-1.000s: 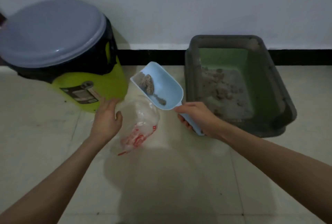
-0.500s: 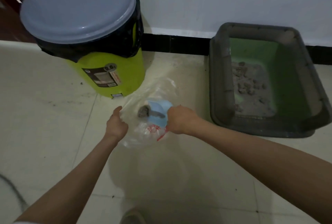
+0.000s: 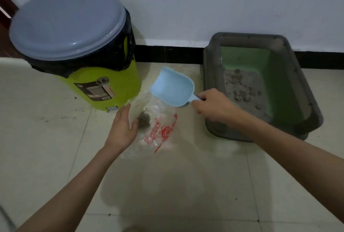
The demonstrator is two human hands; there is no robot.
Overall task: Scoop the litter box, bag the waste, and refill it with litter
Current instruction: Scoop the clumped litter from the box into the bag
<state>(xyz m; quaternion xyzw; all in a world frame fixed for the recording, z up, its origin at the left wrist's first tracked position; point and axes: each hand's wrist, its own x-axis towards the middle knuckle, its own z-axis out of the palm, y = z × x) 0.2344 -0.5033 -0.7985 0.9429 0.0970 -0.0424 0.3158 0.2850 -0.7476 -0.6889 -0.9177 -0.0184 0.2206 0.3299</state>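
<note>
A clear plastic bag (image 3: 160,129) with red print lies on the floor tiles, and a dark clump of waste (image 3: 144,118) sits inside it. My left hand (image 3: 122,127) rests against the bag's left edge with fingers straight. My right hand (image 3: 214,106) grips the handle of a light blue scoop (image 3: 172,86), which is empty and held just above the bag's far end. To the right stands the grey litter box (image 3: 210,90) with a green inner wall, holding grey litter and several clumps (image 3: 243,92).
A lime-green bin (image 3: 111,86) with a grey lid (image 3: 67,23) and black liner stands at the left against the white wall. A black skirting strip runs behind. Specks of litter dot the pale tiles near the bin.
The scoop was inside the bag half a second ago with waste in it; now it is lifted out, empty, and the clump lies in the bag. My left hand has relaxed from pinching the bag.
</note>
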